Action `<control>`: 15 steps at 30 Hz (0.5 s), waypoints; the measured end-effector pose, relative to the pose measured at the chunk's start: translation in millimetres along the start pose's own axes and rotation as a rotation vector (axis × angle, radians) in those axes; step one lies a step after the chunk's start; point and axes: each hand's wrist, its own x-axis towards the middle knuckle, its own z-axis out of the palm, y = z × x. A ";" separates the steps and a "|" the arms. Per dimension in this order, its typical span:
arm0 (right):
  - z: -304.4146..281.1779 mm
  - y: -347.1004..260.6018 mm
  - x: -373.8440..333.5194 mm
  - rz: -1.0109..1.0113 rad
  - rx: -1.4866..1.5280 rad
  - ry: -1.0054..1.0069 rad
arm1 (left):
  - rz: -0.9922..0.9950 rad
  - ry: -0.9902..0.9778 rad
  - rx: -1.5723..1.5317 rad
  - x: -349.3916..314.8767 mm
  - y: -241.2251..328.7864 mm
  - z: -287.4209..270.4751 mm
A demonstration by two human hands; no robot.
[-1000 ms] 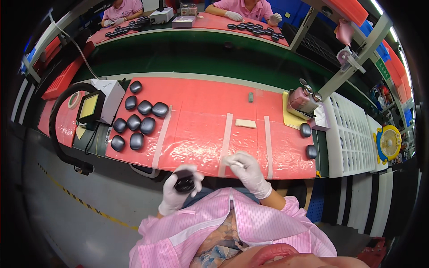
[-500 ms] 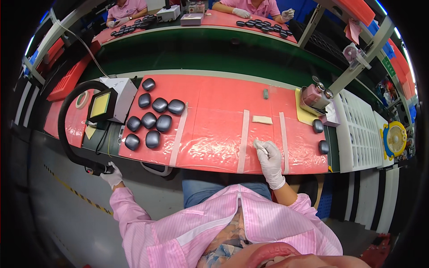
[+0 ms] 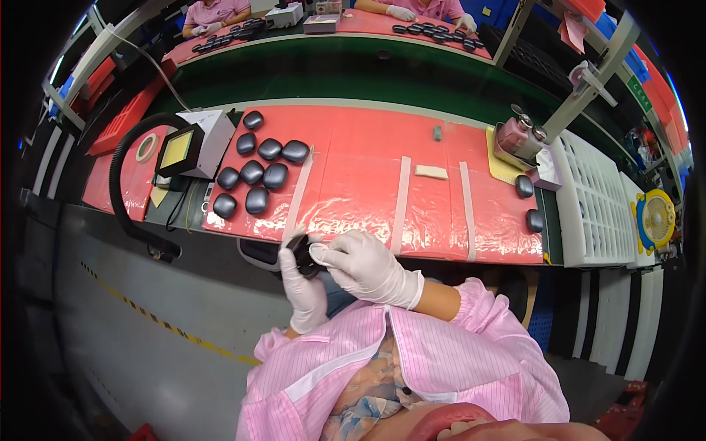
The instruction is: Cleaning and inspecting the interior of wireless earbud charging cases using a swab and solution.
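My left hand (image 3: 304, 292), in a white glove, holds a small black case (image 3: 301, 254) just off the table's front edge. It is dark and partly covered by fingers, so I cannot tell whether its lid is raised. My gloved right hand (image 3: 371, 270) reaches across from the right, its fingertips pinched together at the case. Something small and white seems to be in that pinch, hard to separate from the glove. Several rounded dark grey cases (image 3: 270, 150) lie grouped on the left of the red mat (image 3: 353, 184).
A black flexible hose (image 3: 118, 184) curves down beside a white box (image 3: 209, 136) at left. On the mat lie a folded off-white cloth (image 3: 431, 172) and two dark cases (image 3: 534, 220). Pump bottles (image 3: 515, 136), a white slotted tray (image 3: 592, 198) and a yellow fan (image 3: 654, 220) stand right.
My left hand has left the hose end and come to the middle, where the black case now shows in it. My right hand has moved left to meet it.
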 end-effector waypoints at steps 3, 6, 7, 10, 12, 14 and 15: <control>2.4 -14.8 -9.6 0.069 -0.051 0.001 | 0.148 -0.118 0.129 -5.5 1.0 26.6; 0.5 -16.0 -24.8 0.174 0.031 0.021 | 0.227 -0.145 0.148 -16.9 -2.5 32.4; 1.4 -12.3 -28.7 0.180 0.226 0.083 | 0.223 -0.151 0.153 -20.0 -2.8 35.7; -6.4 -17.9 -35.4 0.141 0.371 0.193 | 0.094 -0.183 0.009 -30.3 2.7 43.7; -20.6 -24.1 -36.8 0.075 -0.203 0.124 | -0.087 -0.206 -0.007 -30.5 1.7 44.1; -24.9 -21.0 -36.5 0.086 -0.275 0.156 | 0.004 -0.219 0.134 -40.2 -3.6 51.9; -24.9 -20.0 -36.4 0.095 -0.243 0.162 | 0.061 -0.214 0.143 -40.8 -11.6 51.8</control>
